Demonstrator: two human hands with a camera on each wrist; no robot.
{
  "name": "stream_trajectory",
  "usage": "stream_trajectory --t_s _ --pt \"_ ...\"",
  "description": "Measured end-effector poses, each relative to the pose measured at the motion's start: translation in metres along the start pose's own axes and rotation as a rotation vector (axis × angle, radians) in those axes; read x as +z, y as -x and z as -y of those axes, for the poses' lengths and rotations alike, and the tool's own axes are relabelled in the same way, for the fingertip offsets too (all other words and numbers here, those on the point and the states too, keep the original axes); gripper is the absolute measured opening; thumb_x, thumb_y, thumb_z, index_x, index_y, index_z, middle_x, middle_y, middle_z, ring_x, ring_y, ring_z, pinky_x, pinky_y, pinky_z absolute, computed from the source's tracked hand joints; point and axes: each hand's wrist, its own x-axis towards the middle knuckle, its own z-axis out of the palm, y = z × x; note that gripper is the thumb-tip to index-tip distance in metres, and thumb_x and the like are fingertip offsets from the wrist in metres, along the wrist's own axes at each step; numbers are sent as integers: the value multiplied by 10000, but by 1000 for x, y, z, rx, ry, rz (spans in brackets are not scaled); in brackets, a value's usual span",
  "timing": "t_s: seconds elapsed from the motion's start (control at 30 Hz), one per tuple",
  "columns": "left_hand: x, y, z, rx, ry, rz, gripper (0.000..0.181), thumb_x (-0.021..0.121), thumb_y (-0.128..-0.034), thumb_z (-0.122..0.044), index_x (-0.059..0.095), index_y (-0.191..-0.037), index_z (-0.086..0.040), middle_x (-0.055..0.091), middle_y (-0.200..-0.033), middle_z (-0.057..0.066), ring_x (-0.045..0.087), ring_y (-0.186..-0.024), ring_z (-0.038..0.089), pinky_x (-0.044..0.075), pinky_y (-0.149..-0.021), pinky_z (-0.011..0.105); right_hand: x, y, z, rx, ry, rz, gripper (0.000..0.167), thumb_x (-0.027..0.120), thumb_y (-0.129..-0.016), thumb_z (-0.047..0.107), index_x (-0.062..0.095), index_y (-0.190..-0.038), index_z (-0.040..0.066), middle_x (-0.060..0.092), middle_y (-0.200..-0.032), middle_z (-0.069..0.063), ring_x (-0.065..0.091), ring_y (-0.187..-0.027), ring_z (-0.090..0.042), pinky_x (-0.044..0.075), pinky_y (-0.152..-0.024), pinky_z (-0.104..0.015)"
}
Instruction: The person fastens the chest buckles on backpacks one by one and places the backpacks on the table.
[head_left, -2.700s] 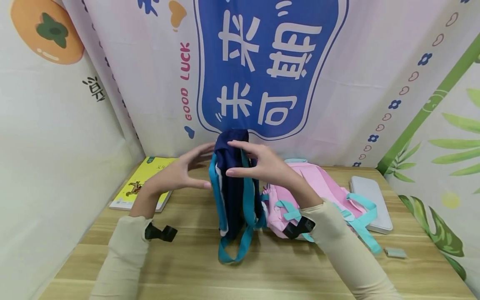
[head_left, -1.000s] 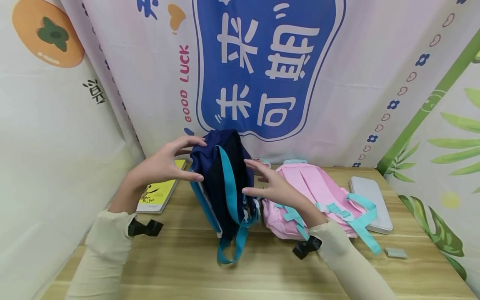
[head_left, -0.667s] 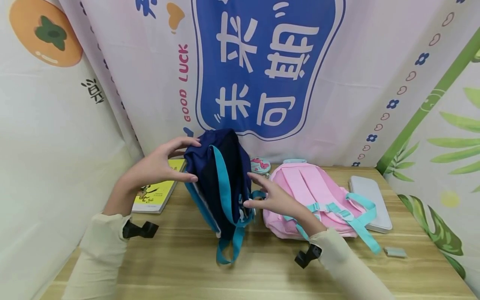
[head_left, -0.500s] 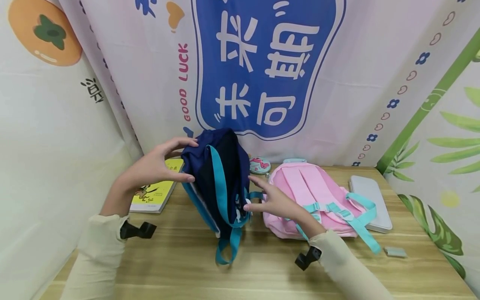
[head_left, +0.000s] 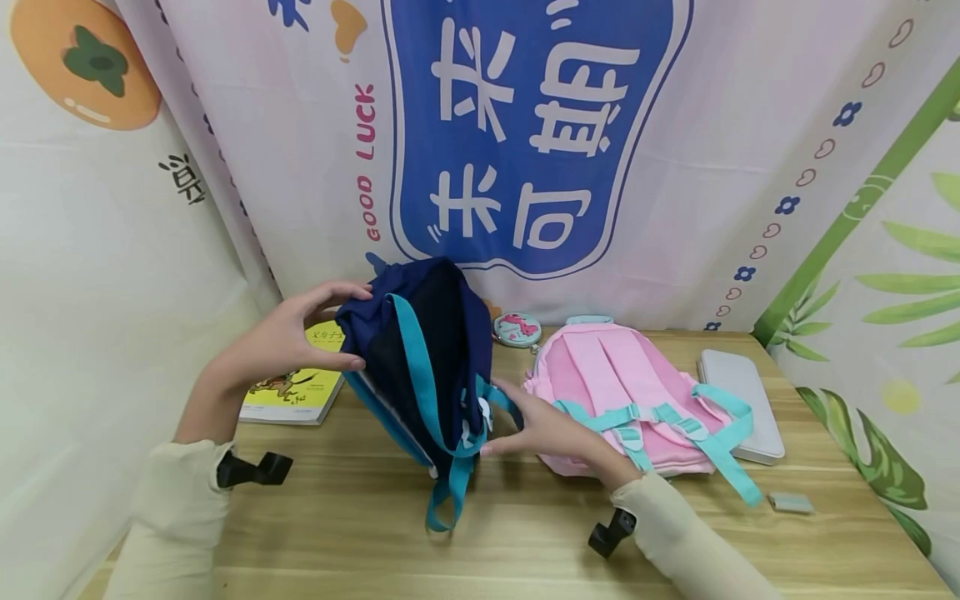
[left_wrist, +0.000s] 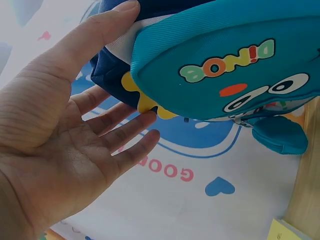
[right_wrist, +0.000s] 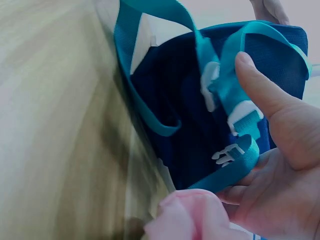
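Note:
A navy and teal child's backpack (head_left: 450,350) stands tilted to the left on the table, its mesh back and teal straps towards me. My left hand (head_left: 281,342) holds its upper left corner, thumb in front and fingers partly hidden behind the fabric. The left wrist view shows the backpack's teal face (left_wrist: 225,55) with "DINO" lettering and a yellow edge. At the lower right side, my right hand (head_left: 536,425) holds the backpack by the strap area; in the right wrist view the thumb lies over a teal strap (right_wrist: 232,85) with white buckles, the other fingers partly behind it.
Close on the right lies a pink backpack (head_left: 630,367) with mint straps. Beyond it are a pale flat case (head_left: 742,408) and a small grey block (head_left: 791,504). A yellow book (head_left: 300,392) lies behind my left arm, and a round decorated pouch (head_left: 517,330) at the back.
The navy backpack has turned and leaned to the left, showing more of its back. My left hand has moved left with it; my right hand has come down to its lower right side.

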Motion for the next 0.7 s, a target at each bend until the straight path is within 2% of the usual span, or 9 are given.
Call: stream_trajectory --t_s 0.1,0.17,0.23,0.33,0.4,0.5,0.7 --pt "-2 5 2 -25 -2 -7 708 847 -827 -97 502 -1442 -151 417 -1582 114 415 -1414 438 303 -1117 731 5 -1 0 -23 -9 16 1147 856 -792 485 122 -1647 275 238 -1688 24 294 -1532 -217 310 -1220 -520" --pt "-3 8 4 -43 -12 -15 712 853 -819 -92 507 -1437 -157 435 -1566 91 443 -1400 382 339 -1147 652 9 -3 0 -37 -29 21 1184 867 -787 464 78 -1650 277 206 -1697 43 281 -1536 -203 295 -1229 -506" --pt "-4 12 6 -64 -25 -26 714 862 -809 -92 517 -1430 -171 459 -1544 59 465 -1381 280 392 -1175 455 11 -4 1 -35 -86 33 1204 873 -791 429 41 -1650 289 184 -1700 60 272 -1537 -196 275 -1238 -504" --pt "-5 17 9 -85 -39 -43 714 871 -798 -94 530 -1420 -180 482 -1522 32 470 -1319 91 391 -1083 142 15 -5 3 -24 -143 47 1242 882 -787 402 -6 -1648 293 135 -1708 82 236 -1550 -180 244 -1251 -503" --pt "-5 20 11 -88 -44 -53 710 874 -795 -98 538 -1415 -179 492 -1512 36 466 -1278 11 359 -1016 42 17 -7 4 -23 -166 54 1267 892 -780 383 -26 -1648 285 107 -1711 82 204 -1560 -170 222 -1259 -504" --pt "-6 24 14 -87 -48 -61 708 875 -793 -97 542 -1412 -180 498 -1506 40 461 -1254 -37 351 -1003 23 21 -10 3 -42 -128 44 1319 913 -750 388 -43 -1649 251 88 -1716 67 187 -1564 -149 215 -1266 -478" --pt "-7 28 20 -98 -46 -67 711 874 -792 -89 539 -1412 -184 499 -1500 25 467 -1249 -30 357 -998 26 28 -11 5 -37 -75 48 1442 947 -691 403 -116 -1637 164 -2 -1727 3 128 -1574 -160 212 -1266 -460"
